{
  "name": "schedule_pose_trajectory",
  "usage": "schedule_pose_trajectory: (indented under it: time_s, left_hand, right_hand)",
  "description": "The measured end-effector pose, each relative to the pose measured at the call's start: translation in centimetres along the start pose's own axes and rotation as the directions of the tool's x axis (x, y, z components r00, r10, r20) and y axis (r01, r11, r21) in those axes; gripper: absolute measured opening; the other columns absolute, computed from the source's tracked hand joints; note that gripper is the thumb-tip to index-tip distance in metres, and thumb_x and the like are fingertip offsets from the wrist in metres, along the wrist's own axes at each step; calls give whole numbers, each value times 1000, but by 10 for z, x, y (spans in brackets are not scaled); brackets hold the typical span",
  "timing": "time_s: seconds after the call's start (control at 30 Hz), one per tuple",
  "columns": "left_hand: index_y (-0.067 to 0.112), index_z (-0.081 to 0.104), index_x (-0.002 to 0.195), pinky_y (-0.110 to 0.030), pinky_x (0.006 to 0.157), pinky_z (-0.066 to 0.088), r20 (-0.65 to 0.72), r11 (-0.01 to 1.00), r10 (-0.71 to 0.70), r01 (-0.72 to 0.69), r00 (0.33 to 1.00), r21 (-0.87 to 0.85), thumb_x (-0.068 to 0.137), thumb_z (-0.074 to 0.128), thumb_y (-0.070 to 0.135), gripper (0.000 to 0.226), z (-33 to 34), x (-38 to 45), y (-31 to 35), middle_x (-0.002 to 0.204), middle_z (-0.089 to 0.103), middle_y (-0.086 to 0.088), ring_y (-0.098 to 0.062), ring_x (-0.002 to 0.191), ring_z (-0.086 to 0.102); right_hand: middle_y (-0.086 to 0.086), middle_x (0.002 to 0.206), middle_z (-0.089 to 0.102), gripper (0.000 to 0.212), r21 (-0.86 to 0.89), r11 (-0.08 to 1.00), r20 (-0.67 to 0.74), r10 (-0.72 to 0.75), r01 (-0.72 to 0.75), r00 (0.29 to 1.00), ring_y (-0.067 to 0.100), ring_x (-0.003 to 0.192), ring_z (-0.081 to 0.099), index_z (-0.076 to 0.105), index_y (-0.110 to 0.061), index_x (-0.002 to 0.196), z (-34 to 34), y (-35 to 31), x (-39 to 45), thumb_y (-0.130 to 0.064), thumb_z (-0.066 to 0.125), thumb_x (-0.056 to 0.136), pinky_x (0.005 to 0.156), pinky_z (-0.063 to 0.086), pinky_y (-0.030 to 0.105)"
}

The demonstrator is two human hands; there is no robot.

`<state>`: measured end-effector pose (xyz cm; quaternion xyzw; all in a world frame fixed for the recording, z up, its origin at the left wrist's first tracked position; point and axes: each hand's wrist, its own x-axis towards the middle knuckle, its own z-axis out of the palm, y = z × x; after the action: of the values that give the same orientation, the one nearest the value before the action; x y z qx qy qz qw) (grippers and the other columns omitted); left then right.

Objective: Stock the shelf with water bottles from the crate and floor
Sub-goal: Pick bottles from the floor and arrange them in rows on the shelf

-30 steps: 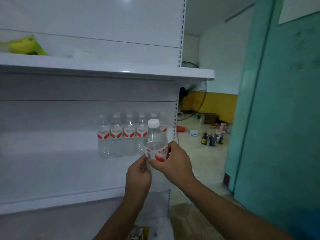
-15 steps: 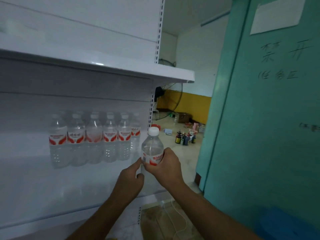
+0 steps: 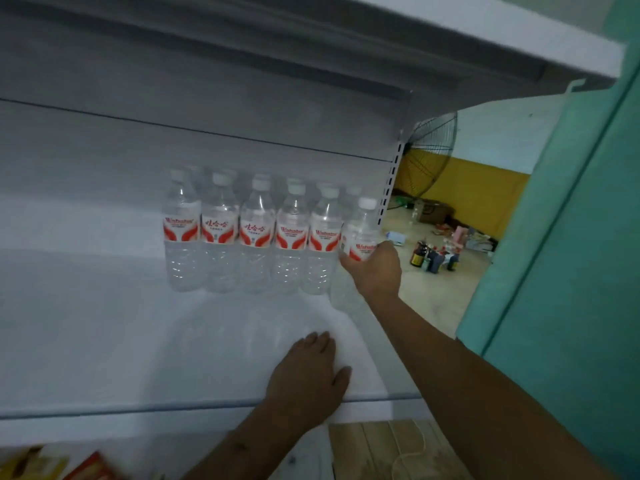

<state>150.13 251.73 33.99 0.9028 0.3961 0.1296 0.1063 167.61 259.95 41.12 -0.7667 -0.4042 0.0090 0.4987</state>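
Gripping bottle [image 3: 360, 233] upright with right hand [image 3: 375, 271], fingers curled round label, just beside row [image 3: 249, 233]. Resting left hand [image 3: 308, 375] flat, fingers straight, on shelf [image 3: 104, 341].

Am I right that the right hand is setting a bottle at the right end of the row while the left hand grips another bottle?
Not quite. The head view shows the left hand resting flat on the shelf, holding nothing. The rest stands: the right hand holds a bottle at the right end of the row.
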Motion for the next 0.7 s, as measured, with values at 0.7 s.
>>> schedule_pose_trajectory:
  time_s: [0.7]
  left_hand:
    - [11,18,151,-26,117,4,-22,1000,-9,9,1000,-7,98,31,45,64,1,-2,2,159,15,-4,-17,146,11]
  right_hand:
    - [-6,92,68,52,88,995,8,-35,34,999,12,80,68,61,-20,100,24,13,31,-48,86,64,72,56,31]
